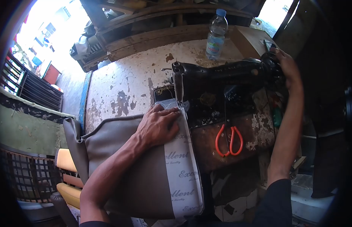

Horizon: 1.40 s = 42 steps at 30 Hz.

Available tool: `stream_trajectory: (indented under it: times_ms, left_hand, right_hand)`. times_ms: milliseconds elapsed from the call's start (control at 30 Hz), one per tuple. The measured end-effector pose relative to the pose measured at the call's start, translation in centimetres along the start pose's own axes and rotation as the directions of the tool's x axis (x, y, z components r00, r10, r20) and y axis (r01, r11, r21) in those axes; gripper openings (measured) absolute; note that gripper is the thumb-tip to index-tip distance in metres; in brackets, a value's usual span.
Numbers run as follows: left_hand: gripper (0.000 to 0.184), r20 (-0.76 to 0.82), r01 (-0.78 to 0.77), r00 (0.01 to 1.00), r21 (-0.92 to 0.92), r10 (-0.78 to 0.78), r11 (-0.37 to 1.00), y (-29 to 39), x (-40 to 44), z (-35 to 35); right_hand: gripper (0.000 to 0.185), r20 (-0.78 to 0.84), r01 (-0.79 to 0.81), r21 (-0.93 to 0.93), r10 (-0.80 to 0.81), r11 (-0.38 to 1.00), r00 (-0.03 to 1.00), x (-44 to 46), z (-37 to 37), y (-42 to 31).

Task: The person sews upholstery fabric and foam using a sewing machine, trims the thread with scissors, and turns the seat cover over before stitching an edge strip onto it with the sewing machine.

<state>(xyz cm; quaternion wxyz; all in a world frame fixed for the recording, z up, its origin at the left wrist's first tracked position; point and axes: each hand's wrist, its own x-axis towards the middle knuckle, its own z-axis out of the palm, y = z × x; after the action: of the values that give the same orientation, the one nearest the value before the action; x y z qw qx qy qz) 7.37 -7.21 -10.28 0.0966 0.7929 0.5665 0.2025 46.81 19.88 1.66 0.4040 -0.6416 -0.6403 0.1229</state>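
Shows grey slanted script in repeating rows down the white strip along the grey-brown material. Reads "Exce" in some rows and "ellent" or "llent" in others, cut short at the edges, apparently pieces of "Excellent". Carries much smaller script beneath, legible in places as "Quality". Begins with "THE" in faded capitals on the arm of the black sewing machine, then turns too dim to make out. Bears lettering on the bottle's label, too blurred to read surely.
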Motion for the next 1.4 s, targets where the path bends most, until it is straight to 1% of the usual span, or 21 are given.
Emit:
stream_trajectory:
  times_ms: [33, 67, 100, 167, 200, 333, 433, 500, 600, 700, 733, 867, 900, 933, 1067, 1133, 1167, 1267, 1300, 1367, 1400]
  left_hand:
    - [0.043, -0.006, 0.006, 1.000, 0.000, -0.006, 1.000, 0.0, 0.1, -0.1]
    - [0.044, -0.002, 0.016, 1.000, -0.009, -0.016, 1.000, 0.1, 0.1, -0.3]
    - [0.044, 0.007, 0.026, 1.000, -0.020, -0.026, 0.999, 0.3, 0.1, -0.3]
    - [0.043, 0.001, 0.024, 1.000, -0.026, -0.024, 0.999, 0.2, 0.0, 0.0]
    - [0.043, -0.011, 0.019, 1.000, -0.029, -0.020, 0.999, 0.0, 0.1, 0.0]
    - [0.042, -0.044, -0.004, 0.999, -0.025, 0.003, 1.000, -0.3, 0.2, 0.3]
    - [0.041, -0.031, 0.026, 0.999, -0.046, -0.027, 0.999, -0.7, 0.8, 0.1]
    - [0.041, -0.027, -0.002, 1.000, -0.052, 0.001, 0.999, -0.9, 1.3, 0.0]
    - [0.042, -0.035, 0.005, 0.999, -0.043, -0.006, 0.999, -0.8, 1.3, 0.0]
    - [0.042, -0.037, 0.010, 0.999, -0.051, -0.012, 0.999, -0.5, 1.2, -0.2]
    - [0.042, -0.034, 0.020, 0.999, -0.032, -0.021, 0.999, -0.3, 1.1, -0.2]
    - [0.042, 0.013, 0.073, 0.997, -0.017, -0.073, 0.997, -0.2, 1.0, -0.1]
    - [0.042, 0.033, 0.103, 0.994, -0.009, -0.102, 0.995, -0.2, 1.3, -0.4]
    - [0.042, -0.006, 0.058, 0.998, 0.010, -0.058, 0.998, -0.6, 1.1, -0.1]
    - [0.042, 0.001, 0.084, 0.996, -0.012, -0.084, 0.996, -0.7, 1.3, -0.1]
    - [0.042, 0.010, 0.099, 0.995, -0.016, -0.099, 0.995, -0.6, 1.5, -0.2]
    - [0.042, 0.017, 0.104, 0.994, -0.012, -0.104, 0.994, -0.5, 1.5, -0.3]
    - [0.042, 0.001, 0.074, 0.997, -0.012, -0.074, 0.997, -0.9, 1.2, 0.1]
    - [0.041, -0.007, 0.076, 0.997, -0.011, -0.076, 0.997, -0.9, 1.4, 0.1]
    - [0.041, -0.007, 0.085, 0.996, -0.020, -0.085, 0.996, -0.7, 1.7, -0.3]
    - [0.040, 0.011, 0.101, 0.995, -0.025, -0.101, 0.995, -0.5, 1.5, -0.3]
  right_hand:
    - [0.043, 0.192, -0.021, -0.051, 0.030, 0.998, 0.981, 1.3, -0.2, -0.9]
    - [0.043, 0.377, -0.031, -0.107, 0.069, 0.994, 0.924, 2.4, -0.2, -1.8]
    - [0.043, 0.384, -0.027, -0.110, 0.068, 0.994, 0.921, 3.6, 0.3, -2.4]
    - [0.045, 0.441, 0.058, -0.341, 0.105, 0.938, 0.891, 5.7, 1.3, -3.3]
    - [0.051, 0.493, 0.036, -0.110, 0.024, 0.993, 0.870, 7.4, 2.2, -1.5]
    - [0.059, 0.568, 0.019, -0.138, 0.063, 0.990, 0.820, 10.0, 4.3, -2.7]
    - [0.061, 0.616, -0.008, -0.144, 0.096, 0.990, 0.782, 10.1, 5.0, -3.5]
    - [0.063, 0.614, -0.016, -0.182, 0.126, 0.983, 0.779, 9.7, 4.9, -4.1]
    - [0.064, 0.620, 0.042, -0.183, 0.082, 0.982, 0.780, 8.0, 3.9, -5.4]
    - [0.063, 0.652, 0.097, -0.171, 0.039, 0.980, 0.757, 9.1, 4.4, -3.7]
    - [0.063, 0.665, 0.140, -0.231, 0.052, 0.963, 0.745, 9.2, 4.4, -3.6]
    - [0.063, 0.618, 0.099, -0.228, 0.065, 0.969, 0.784, 8.0, 3.3, -3.4]
    - [0.061, 0.617, 0.182, -0.312, 0.053, 0.932, 0.785, 7.9, 2.8, -3.6]
    - [0.059, 0.616, 0.263, -0.392, 0.039, 0.882, 0.787, 7.6, 2.4, -3.8]
    - [0.056, 0.559, 0.292, -0.487, 0.037, 0.823, 0.828, 4.5, 0.2, -3.5]
    - [0.050, 0.501, 0.025, -0.216, 0.089, 0.976, 0.861, 2.3, -1.1, -3.1]
    - [0.050, 0.499, 0.025, -0.218, 0.090, 0.976, 0.862, 1.9, -1.2, -2.2]
    - [0.040, 0.305, 0.033, 0.046, -0.045, 0.998, 0.951, -0.8, -1.7, -0.5]
    - [0.040, 0.299, 0.038, 0.041, -0.049, 0.998, 0.953, -2.2, -1.7, -0.3]
    - [0.038, 0.132, 0.034, 0.383, -0.091, 0.923, 0.987, -3.9, -1.1, 0.8]
    - [0.038, 0.175, -0.052, 0.461, -0.033, 0.886, 0.984, -4.4, -1.3, 0.9]
